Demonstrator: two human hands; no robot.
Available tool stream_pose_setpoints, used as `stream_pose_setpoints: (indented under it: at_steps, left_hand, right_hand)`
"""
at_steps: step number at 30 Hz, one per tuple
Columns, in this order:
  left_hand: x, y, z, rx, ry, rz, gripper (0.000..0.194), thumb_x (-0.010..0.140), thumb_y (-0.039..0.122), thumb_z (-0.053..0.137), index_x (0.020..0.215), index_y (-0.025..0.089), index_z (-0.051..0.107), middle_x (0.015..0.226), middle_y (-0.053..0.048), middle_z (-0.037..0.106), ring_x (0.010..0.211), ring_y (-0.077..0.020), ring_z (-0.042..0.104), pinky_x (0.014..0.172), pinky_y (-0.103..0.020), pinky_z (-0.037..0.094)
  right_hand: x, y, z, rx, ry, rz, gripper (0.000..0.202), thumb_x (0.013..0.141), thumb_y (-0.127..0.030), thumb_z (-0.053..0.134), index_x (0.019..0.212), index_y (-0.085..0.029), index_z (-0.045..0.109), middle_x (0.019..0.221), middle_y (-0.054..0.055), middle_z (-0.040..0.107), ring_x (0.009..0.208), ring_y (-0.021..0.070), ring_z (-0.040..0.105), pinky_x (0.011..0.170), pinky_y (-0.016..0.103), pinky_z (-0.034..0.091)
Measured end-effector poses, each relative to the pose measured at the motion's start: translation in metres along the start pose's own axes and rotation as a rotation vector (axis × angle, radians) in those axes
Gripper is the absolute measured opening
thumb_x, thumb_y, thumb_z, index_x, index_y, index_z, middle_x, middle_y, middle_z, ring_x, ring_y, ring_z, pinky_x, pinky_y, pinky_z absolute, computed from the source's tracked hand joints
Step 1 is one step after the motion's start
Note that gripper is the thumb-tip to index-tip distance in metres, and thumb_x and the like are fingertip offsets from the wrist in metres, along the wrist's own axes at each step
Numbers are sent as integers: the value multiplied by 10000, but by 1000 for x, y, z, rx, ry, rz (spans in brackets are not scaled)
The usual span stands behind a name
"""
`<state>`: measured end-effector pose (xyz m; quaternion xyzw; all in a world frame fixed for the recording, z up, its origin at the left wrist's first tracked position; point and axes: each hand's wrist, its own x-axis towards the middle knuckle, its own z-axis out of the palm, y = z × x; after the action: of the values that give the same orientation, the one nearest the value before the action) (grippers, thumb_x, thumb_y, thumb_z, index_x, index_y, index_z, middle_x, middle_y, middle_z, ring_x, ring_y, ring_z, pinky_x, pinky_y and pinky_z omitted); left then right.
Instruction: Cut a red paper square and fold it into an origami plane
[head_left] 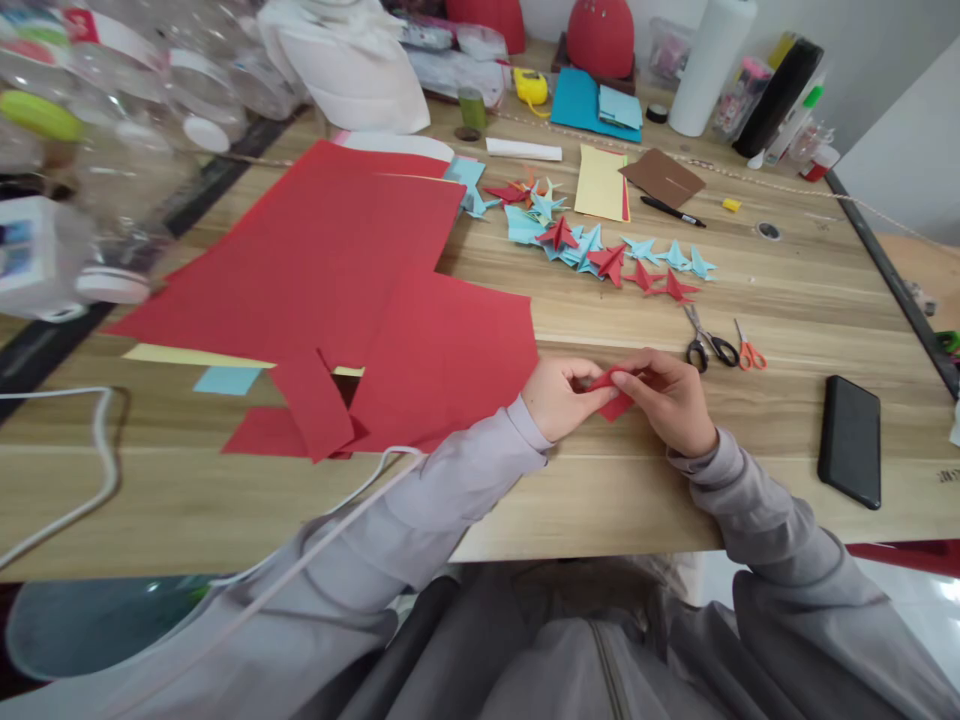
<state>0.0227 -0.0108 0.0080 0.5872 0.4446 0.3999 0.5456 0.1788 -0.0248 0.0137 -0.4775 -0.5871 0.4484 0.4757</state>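
Note:
A small folded piece of red paper [616,405] is held between my two hands near the table's front edge. My left hand [562,398] pinches its left side, with the fingers closed on it. From the right, my right hand [667,400] grips the same piece between thumb and fingers. Large red paper sheets [322,260] lie to the left, one reaching close to my left wrist. Beyond my hands are folded red paper cranes [609,262] and light blue ones [675,256], some overlapping.
Black-handled scissors [709,345] and small orange scissors [748,352] lie beyond my right hand. A black phone [850,440] is at the right. Plastic bottles [120,200] crowd the left, and a white cable [109,450] crosses the front left.

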Motion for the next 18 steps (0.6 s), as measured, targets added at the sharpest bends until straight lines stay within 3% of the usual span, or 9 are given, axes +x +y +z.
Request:
stream_pose_setpoints:
  at_steps: [7,13,18]
  left_hand:
    - [-1,1,2,26,-11,-97,146,619,253,725,643,137,640,491,37,534,468,-79,445,458,-216,335]
    - [-3,0,2,44,-8,-48,138,627,243,708,671,135,635,528,32,533,489,-75,441,462,-212,345]
    - [-1,0,3,-48,-23,6,190,590,195,724,577,153,540,505,50,492,481,-71,430,470,-212,342]
  right_hand:
    - [5,1,-4,158,132,33,229,690,-398,751,707,-200,636,657,-20,632,586,99,550,576,243,475]
    - [5,-1,-4,162,45,76,273,622,-395,799,679,-189,629,642,-17,638,586,109,561,582,255,480]
    - [6,2,-4,160,151,93,280,670,-446,749,650,-190,638,600,-20,615,532,93,505,539,245,451]
